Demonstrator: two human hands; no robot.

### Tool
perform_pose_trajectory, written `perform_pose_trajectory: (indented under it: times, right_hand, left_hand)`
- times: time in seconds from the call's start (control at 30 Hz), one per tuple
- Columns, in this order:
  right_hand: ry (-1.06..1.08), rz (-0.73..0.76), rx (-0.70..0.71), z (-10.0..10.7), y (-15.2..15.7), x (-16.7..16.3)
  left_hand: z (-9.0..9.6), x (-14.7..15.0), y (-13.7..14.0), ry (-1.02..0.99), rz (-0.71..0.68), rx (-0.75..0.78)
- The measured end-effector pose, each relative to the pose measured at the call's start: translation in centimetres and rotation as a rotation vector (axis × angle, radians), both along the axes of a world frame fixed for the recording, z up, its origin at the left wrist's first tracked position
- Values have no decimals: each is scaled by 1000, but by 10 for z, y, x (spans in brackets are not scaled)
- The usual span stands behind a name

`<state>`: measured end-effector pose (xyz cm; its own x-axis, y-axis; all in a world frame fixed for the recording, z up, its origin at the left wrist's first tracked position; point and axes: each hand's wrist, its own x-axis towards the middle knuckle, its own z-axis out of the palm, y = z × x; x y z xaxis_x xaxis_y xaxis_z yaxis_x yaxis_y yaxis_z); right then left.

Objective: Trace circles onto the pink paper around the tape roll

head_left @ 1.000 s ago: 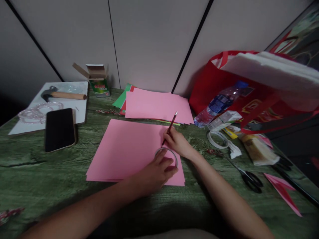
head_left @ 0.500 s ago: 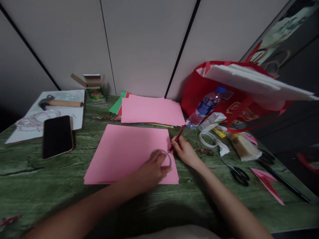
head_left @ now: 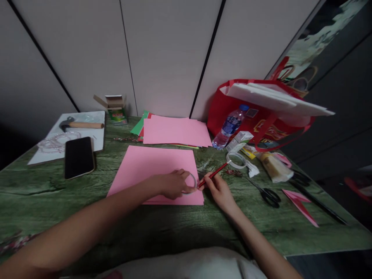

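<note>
A stack of pink paper lies flat on the green wood-grain table. On its right part rests a thin pale ring, which looks like a narrow roll of tape. My left hand reaches over the paper and grips this ring, fingers along its far side and thumb at its near edge. A dark red pencil is pinched in my right hand. Its lower tip meets the paper beside the ring's right edge, while the other end slants up to the right.
Behind is more coloured paper. To the right are a water bottle, red bag, white tape roll, scissors and folded pink paper. At left lie a phone, a hammer and a small box.
My right hand has moved nearer the paper's front edge, and the pencil leans lower to the right. My left hand's grip on the ring has shifted. The camera view has moved slightly.
</note>
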<state>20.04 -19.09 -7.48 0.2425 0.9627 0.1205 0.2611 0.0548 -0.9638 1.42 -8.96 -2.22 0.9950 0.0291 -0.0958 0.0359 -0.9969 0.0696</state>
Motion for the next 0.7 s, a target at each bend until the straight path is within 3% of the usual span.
perform_pose_trajectory:
  times: [0.2, 0.33, 0.47, 0.7]
  right_hand:
    - [-68, -80, 111, 7, -39, -10]
    - [-364, 198, 246, 18, -57, -17]
    - [-718, 481, 375, 31, -53, -28]
    - [-1146, 485, 522, 29, -26, -57]
  left_hand:
    - [6, 9, 11, 131, 3, 26]
    - [13, 16, 16, 144, 5, -2]
    - [18, 19, 20, 191, -14, -52]
    - [21, 23, 21, 230, -24, -81]
